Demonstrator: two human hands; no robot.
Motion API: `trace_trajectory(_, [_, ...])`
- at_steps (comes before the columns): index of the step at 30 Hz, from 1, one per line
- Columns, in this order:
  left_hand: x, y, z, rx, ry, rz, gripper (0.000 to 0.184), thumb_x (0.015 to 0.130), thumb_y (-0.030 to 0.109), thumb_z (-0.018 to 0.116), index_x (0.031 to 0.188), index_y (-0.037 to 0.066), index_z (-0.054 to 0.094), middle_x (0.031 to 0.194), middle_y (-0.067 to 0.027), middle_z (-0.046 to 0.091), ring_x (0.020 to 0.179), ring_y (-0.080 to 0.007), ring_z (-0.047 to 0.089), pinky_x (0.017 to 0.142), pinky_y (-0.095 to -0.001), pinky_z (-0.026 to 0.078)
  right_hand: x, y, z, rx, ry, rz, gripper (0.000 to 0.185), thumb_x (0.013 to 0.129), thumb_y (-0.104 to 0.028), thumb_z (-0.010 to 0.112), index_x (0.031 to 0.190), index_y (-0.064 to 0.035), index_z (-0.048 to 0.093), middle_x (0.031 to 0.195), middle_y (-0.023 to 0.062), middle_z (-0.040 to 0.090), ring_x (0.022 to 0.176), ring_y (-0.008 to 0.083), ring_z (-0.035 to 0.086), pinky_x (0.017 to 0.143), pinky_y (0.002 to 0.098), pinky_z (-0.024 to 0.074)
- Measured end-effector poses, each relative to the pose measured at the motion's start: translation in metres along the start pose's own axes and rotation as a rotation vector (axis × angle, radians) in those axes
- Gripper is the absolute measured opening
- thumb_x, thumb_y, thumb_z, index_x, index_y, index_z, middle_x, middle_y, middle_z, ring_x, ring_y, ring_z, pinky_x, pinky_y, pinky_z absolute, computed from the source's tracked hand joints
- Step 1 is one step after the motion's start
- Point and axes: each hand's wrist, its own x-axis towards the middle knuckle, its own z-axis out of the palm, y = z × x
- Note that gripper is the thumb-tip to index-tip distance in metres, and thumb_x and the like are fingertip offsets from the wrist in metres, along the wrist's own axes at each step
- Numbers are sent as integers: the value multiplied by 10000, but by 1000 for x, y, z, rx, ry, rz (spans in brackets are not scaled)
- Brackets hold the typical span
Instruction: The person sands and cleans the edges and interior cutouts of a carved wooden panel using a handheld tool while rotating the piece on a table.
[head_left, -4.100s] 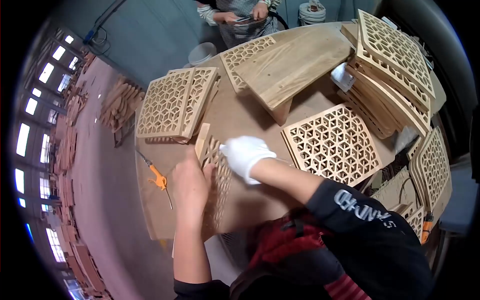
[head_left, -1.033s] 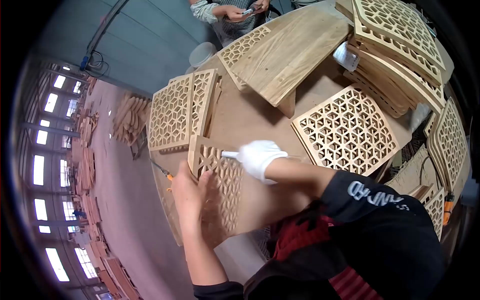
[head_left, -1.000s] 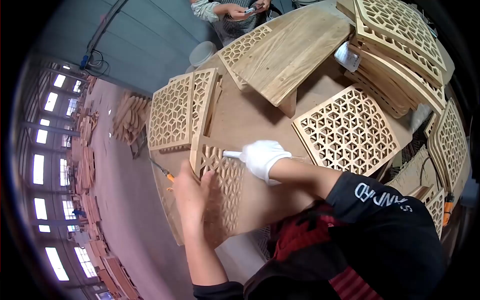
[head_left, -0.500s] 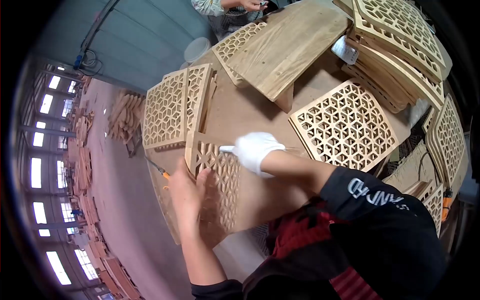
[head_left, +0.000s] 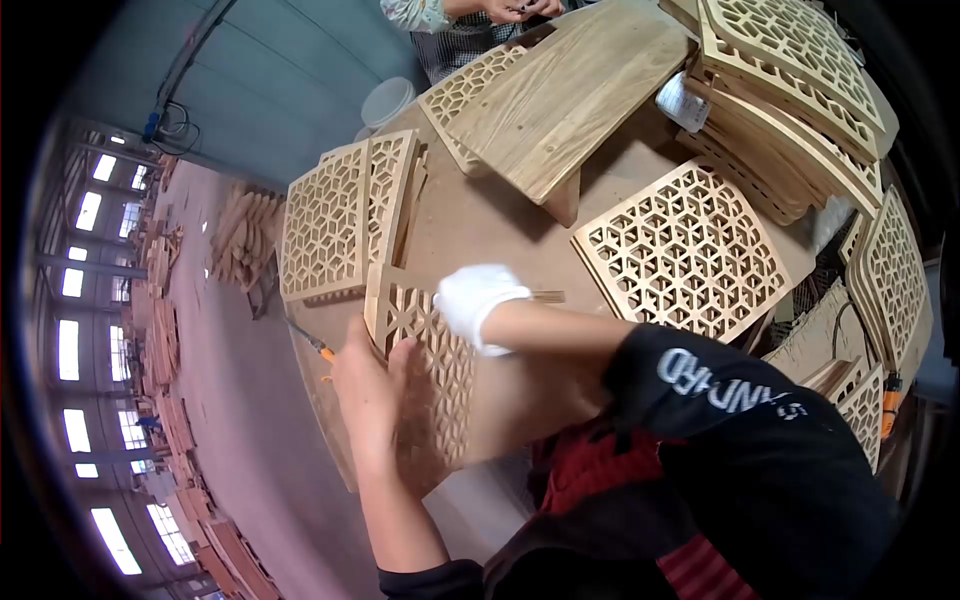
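My bare left hand (head_left: 368,392) grips the left edge of a wooden lattice panel (head_left: 455,385), thumb on its top face. The panel stands tilted on the table, its cut-out pattern facing up toward me. Over its upper part is my right hand (head_left: 480,300) in a white glove, fingers curled and slightly smeared by motion; what they hold is hidden. Just behind the glove, thin wooden strips (head_left: 548,296) lie on the table. Close to my left hand is a thin tool with an orange handle (head_left: 322,350).
Stacked lattice panels stand at left (head_left: 335,215), right (head_left: 690,250) and far right (head_left: 800,60). A plain board (head_left: 570,100) rests raised at the back, near a white bucket (head_left: 388,102). Across the table, another person's hands (head_left: 525,10) are at work. An orange-handled tool (head_left: 890,405) is at far right.
My gloved right hand has moved left over the panel, and the short pale piece sticking out of its fingers is now out of sight. My left hand keeps its grip.
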Motion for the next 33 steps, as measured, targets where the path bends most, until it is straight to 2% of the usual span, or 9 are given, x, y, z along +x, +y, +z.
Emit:
trace_trajectory(1, [0,-5,3,24,19,29,367,808,44,769,1139,-9,619,813,-156,724,687,-230,682,676,-350,517,-1,-5,0,-14,4,-37,183,832,-128,615,895,-30,756,917,210,727,837,382,718,736,457,576])
trace_trajectory(9, [2,-3,-2,75,20,4,366,799,77,782,1120,-5,627,725,-132,690,632,-228,650,643,-352,505,-23,27,17,3,16,-35,250,902,-219,569,972,-64,752,920,190,732,842,364,720,758,456,569])
trace_trajectory(12, [2,-6,3,-18,51,58,331,785,105,803,1011,-14,593,777,-216,678,737,-378,672,698,-431,517,-7,6,9,-31,37,-50,225,886,-190,584,921,-40,748,868,196,727,811,364,721,700,459,574])
trace_trajectory(15, [3,5,-8,-22,-62,-130,326,789,94,800,1016,-17,595,739,-199,661,675,-341,647,669,-407,507,4,-5,16,-32,29,-80,272,935,-227,539,944,-46,741,899,199,726,830,370,717,731,458,571])
trace_trajectory(19, [4,-8,-6,-74,-27,-64,347,807,56,773,1113,-1,620,796,-148,718,660,-196,669,654,-332,515,-28,25,21,62,25,-35,294,962,-249,514,1001,-57,732,938,199,725,864,361,711,769,455,561])
trace_trajectory(23, [5,-11,-2,-1,4,-25,333,813,41,758,1111,-9,619,838,-153,733,713,-219,703,689,-343,534,-9,16,18,-27,-32,44,179,849,-143,627,931,-51,757,861,168,734,814,332,724,706,415,581])
trace_trajectory(26, [11,-18,-9,-42,18,-62,334,818,39,752,1118,-16,617,880,-161,741,772,-231,726,727,-355,548,-1,6,14,84,56,51,188,851,-147,625,923,-31,755,861,180,734,817,344,728,705,422,583])
trace_trajectory(29, [8,-17,-4,-83,32,-22,309,798,98,781,1027,-14,608,802,-206,698,738,-400,664,725,-447,528,-9,16,29,155,45,98,246,914,-196,562,956,-46,752,876,188,727,827,365,716,728,444,568])
trace_trajectory(33, [6,-13,-7,-12,-4,-16,337,803,129,783,1054,0,599,850,-218,698,815,-406,668,751,-462,524,-8,9,21,-3,3,16,279,940,-212,529,973,-44,750,875,204,718,835,382,709,744,457,561])
